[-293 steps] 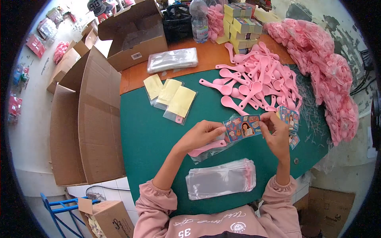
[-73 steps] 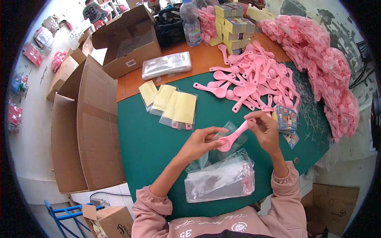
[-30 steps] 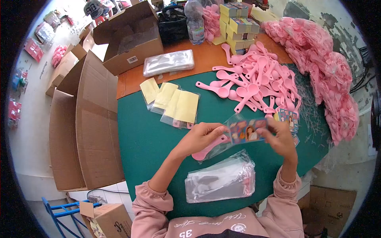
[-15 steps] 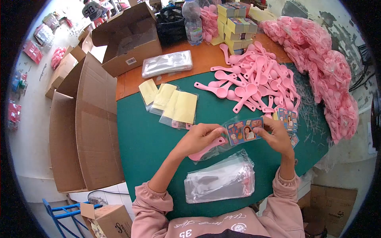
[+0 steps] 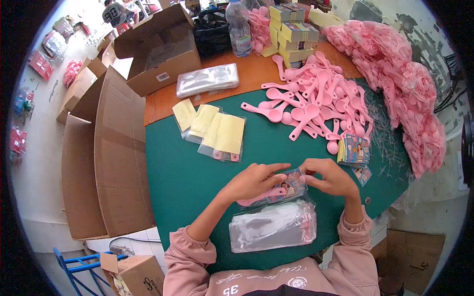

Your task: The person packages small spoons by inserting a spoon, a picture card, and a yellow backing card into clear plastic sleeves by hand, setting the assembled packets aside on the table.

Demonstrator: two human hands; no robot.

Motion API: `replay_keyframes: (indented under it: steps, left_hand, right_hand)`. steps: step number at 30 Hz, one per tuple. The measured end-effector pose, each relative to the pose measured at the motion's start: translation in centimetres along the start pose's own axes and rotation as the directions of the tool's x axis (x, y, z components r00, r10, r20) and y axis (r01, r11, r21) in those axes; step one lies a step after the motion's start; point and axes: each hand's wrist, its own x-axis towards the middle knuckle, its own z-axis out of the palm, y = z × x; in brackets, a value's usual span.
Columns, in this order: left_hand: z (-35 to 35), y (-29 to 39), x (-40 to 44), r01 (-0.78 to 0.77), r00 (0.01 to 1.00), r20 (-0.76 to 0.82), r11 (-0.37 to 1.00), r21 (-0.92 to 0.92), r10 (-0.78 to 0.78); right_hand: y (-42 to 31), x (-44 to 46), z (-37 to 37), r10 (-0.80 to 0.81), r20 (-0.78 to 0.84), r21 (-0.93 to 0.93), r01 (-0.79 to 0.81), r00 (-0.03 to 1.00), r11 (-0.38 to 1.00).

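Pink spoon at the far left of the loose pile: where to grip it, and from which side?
Probably by the handle, coming from the left and pinching across its narrow width. It juts left out of the pile over green tabletop, while the bowl lies crowded by other spoons.

White tiled floor (image 5: 143,234), green-and-orange table (image 5: 170,192), stained pale wall (image 5: 419,47) with peeling dark patches, dark cables (image 5: 452,64) against it, blue metal frame (image 5: 81,268) at lower left, bright light at upper left
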Motion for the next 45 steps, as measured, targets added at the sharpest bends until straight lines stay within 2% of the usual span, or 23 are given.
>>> replay_keyframes:
  steps: [2, 4, 5, 6, 7, 9, 10, 11, 13, 14, 15, 17, 20, 23, 29, 30, 32, 35, 38, 42, 44, 45]
  left_hand:
    - [0.4, -0.1, 0.0, 0.000, 1.000, -0.018, 1.000, 0.028, 0.000]
    - [0.7, -0.1, 0.0, 0.005, 0.999, -0.036, 0.999, 0.054, -0.003]
    - [0.8, -0.2, 0.0, 0.046, 0.998, -0.040, 0.989, 0.139, -0.041]
    - [0.9, -0.2, -0.1, 0.087, 0.996, -0.048, 0.971, 0.222, -0.079]
    - [0.6, 0.0, -0.3, 0.089, 0.996, -0.048, 0.971, 0.221, -0.080]
    - [-1.2, 0.6, -0.8, 0.180, 0.982, 0.027, 0.974, 0.140, -0.186]
    - [-2.3, -0.1, -0.9, 0.182, 0.975, 0.113, 0.980, 0.081, -0.190]
    - [-3.4, -0.9, -1.1, 0.181, 0.975, 0.111, 0.980, 0.082, -0.190]
    - [-4.8, -2.3, -1.5, -0.035, 0.965, 0.249, 0.984, -0.172, 0.078]
    - [-4.8, -2.6, -1.5, -0.023, 0.970, 0.228, 0.962, -0.271, 0.087]
    - [-5.0, -2.7, -1.4, -0.023, 0.970, 0.227, 0.962, -0.273, 0.088]
    - [-5.3, -2.9, -1.3, 0.019, 0.984, 0.176, 0.979, -0.201, 0.017]
    - [-5.1, -1.9, -1.5, 0.104, 0.981, 0.187, 0.951, -0.290, -0.050]
    - [-4.5, -2.1, -1.1, 0.027, 0.987, 0.160, 0.967, -0.252, 0.014]
    - [-4.2, -2.8, -0.9, 0.031, 0.997, 0.078, 0.969, -0.244, -0.013]
    - [-4.2, -2.7, -0.9, 0.032, 0.997, 0.078, 0.969, -0.244, -0.013]
    - [-4.3, -2.6, -0.9, 0.021, 0.998, 0.064, 0.983, -0.184, -0.009]
    - [-4.3, -2.3, -0.9, -0.002, 0.999, 0.032, 0.992, -0.128, 0.006]
    - [-4.0, -4.2, -0.6, -0.072, 0.997, -0.009, 0.992, -0.104, 0.072]
    - [-3.7, -3.6, -0.5, 0.004, 0.998, -0.069, 0.998, -0.070, -0.009]
    - [-3.3, -4.5, -0.2, -0.056, 0.993, -0.111, 0.978, -0.200, 0.034]
    - [-3.2, -4.5, -0.2, -0.055, 0.993, -0.111, 0.978, -0.200, 0.033]
  right_hand:
    - [0.8, 0.4, 1.0, -0.167, -0.018, -0.263, 0.156, 0.986, 0.952]
    - [0.7, 0.8, 2.3, -0.173, -0.033, -0.201, 0.163, 0.984, 0.966]
    - [0.8, 0.9, 2.7, -0.176, -0.045, -0.138, 0.168, 0.983, 0.976]
    - [1.3, 0.9, 2.6, -0.090, -0.036, -0.093, 0.086, 0.995, 0.992]
    - [1.4, 0.7, 2.3, -0.090, -0.035, -0.091, 0.086, 0.995, 0.992]
    - [1.6, 0.5, 1.6, 0.197, -0.046, 0.137, -0.189, 0.979, 0.972]
    - [2.0, 0.5, 1.6, 0.213, -0.145, 0.271, -0.169, 0.966, 0.948]
    - [2.1, 0.3, 1.3, 0.212, -0.146, 0.270, -0.167, 0.966, 0.948]
    - [2.2, 0.0, 0.6, 0.229, -0.286, 0.400, -0.101, 0.931, 0.911]
    - [2.0, 0.2, 0.4, 0.287, -0.293, 0.449, -0.134, 0.912, 0.883]
    - [1.5, 0.3, 0.3, 0.287, -0.291, 0.448, -0.135, 0.913, 0.884]
    - [0.6, 0.6, 0.3, 0.301, -0.276, 0.282, -0.223, 0.913, 0.933]
    - [0.6, 0.4, 0.3, 0.316, -0.269, 0.291, -0.236, 0.910, 0.927]
    - [2.1, 0.3, 0.3, 0.275, -0.304, 0.200, -0.221, 0.912, 0.955]
    - [1.8, 0.3, 0.9, 0.242, -0.445, 0.136, -0.203, 0.862, 0.970]
    - [1.8, 0.3, 0.9, 0.242, -0.445, 0.136, -0.202, 0.862, 0.970]
    - [1.7, 0.4, 0.7, 0.263, -0.358, 0.260, -0.175, 0.896, 0.950]
    - [1.8, 0.2, 0.4, 0.304, -0.296, 0.276, -0.223, 0.906, 0.935]
    - [1.9, 0.5, 0.9, 0.216, -0.346, 0.229, -0.141, 0.913, 0.963]
    - [1.9, 0.3, 1.2, 0.296, -0.331, 0.270, -0.210, 0.896, 0.940]
    - [1.8, 0.4, 1.4, 0.259, -0.427, 0.142, -0.219, 0.866, 0.965]
    - [1.8, 0.4, 1.5, 0.260, -0.427, 0.142, -0.219, 0.866, 0.965]
